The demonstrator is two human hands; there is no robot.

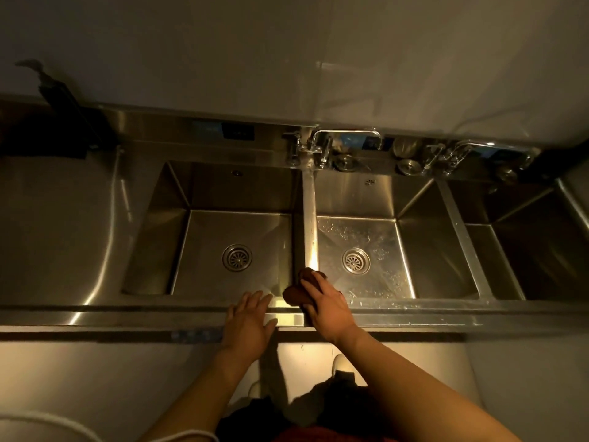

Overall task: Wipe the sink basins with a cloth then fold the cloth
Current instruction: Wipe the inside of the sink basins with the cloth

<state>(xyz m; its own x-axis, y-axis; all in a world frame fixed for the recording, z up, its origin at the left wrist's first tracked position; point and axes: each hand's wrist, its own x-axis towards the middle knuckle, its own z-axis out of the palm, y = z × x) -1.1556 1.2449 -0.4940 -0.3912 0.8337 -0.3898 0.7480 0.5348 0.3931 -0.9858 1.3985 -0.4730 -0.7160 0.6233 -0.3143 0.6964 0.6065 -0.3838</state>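
Observation:
A steel sink unit has a left basin, a middle basin with water drops on its floor, and a right basin partly cut off by the frame. My right hand presses a bunched brown cloth onto the near end of the divider between the left and middle basins. My left hand lies flat, fingers spread, on the front rim just left of the cloth, holding nothing.
Two taps stand on the back ledge with several loose drain strainers. A steel drainboard lies left of the basins. A dark object stands at the back left. A white wall rises behind.

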